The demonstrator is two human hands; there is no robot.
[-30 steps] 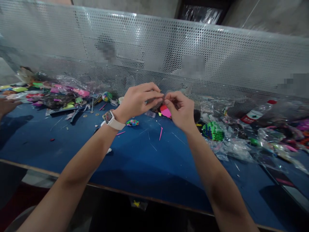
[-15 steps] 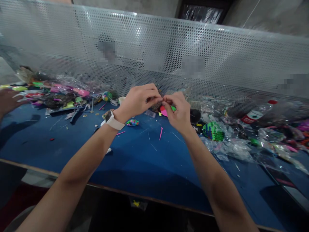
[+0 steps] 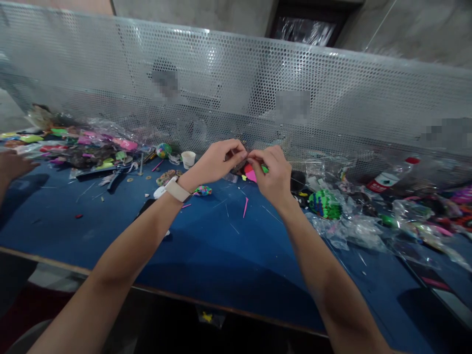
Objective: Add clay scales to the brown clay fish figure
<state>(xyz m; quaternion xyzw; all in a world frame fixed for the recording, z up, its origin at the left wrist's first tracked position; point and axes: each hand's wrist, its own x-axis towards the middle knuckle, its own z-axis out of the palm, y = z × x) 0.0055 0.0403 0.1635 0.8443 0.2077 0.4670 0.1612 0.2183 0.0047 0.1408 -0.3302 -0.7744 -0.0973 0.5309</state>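
My left hand (image 3: 220, 162) and my right hand (image 3: 272, 172) are raised over the far part of the blue table (image 3: 221, 255), fingertips meeting. Each pinches with thumb and forefinger; whatever lies between the tips is too small to make out. Behind and under the right fingers show pink and red clay pieces (image 3: 250, 173). A thin pink stick (image 3: 245, 207) lies on the table below my hands. Close to my left wrist is a small multicoloured clay lump (image 3: 202, 190), partly covered by the wrist.
A perforated metal screen (image 3: 206, 73) stands along the back. Left are clay packets and a black tool (image 3: 117, 178), with a white cup (image 3: 188, 159) nearer the middle. Right are a green-blue clay piece (image 3: 325, 204), plastic wrappers (image 3: 363, 226) and a bottle (image 3: 393, 177). Another person's hand (image 3: 16, 166) is at far left.
My left hand has shifted slightly right and down, turning at the wrist, and more of the white cup shows. Both hands still pinch with their tips together. The view has tilted slightly.
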